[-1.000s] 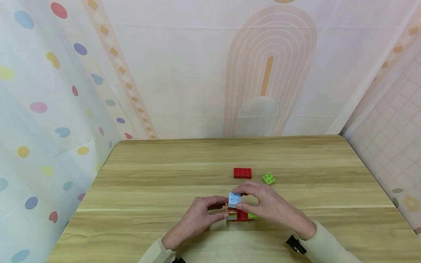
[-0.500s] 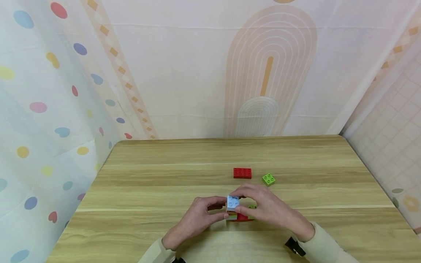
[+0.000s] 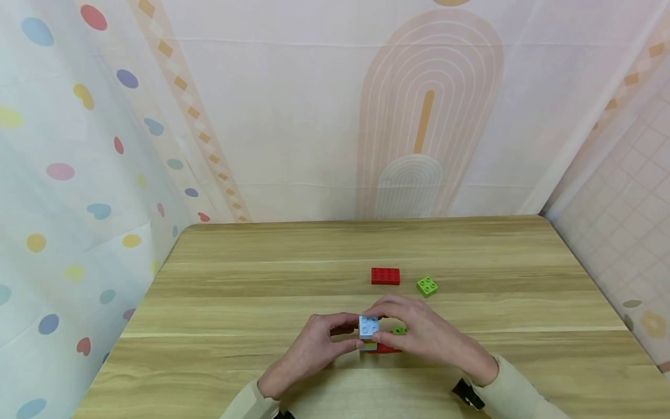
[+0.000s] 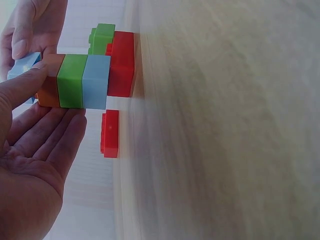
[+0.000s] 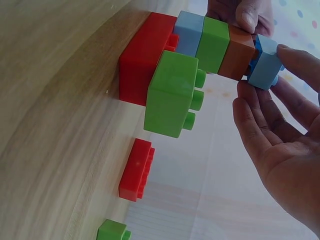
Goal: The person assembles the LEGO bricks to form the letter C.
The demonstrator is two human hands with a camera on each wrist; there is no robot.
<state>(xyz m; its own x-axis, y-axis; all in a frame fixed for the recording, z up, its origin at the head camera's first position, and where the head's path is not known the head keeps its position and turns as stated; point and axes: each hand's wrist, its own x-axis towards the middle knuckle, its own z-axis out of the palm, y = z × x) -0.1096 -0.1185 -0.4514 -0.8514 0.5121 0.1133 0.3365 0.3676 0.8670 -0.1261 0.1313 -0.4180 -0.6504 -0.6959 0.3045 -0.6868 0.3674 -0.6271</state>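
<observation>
My right hand (image 3: 429, 329) pinches a light blue toy building brick (image 5: 265, 62) between thumb and fingers. It sits tilted at the top of a brick stack, with a narrow gap under one side in the right wrist view. Below it come a brown brick (image 5: 237, 52), a green brick (image 5: 212, 46) and another light blue brick (image 5: 189, 35), standing on one end of a long red brick (image 5: 142, 60). On that red base's other end is a second green brick (image 5: 170, 95). My left hand (image 3: 324, 344) holds the stack around the brown brick, thumb on the near side and fingers behind.
A loose red brick (image 3: 385, 276) lies on the wooden table (image 3: 262, 279) beyond the hands. To its right is a small lime green brick (image 3: 427, 286). A patterned curtain (image 3: 293, 116) hangs at the table's far edge.
My right hand has brought the light blue brick down and slightly left, from above the brown brick onto its top. The left hand has stayed in place.
</observation>
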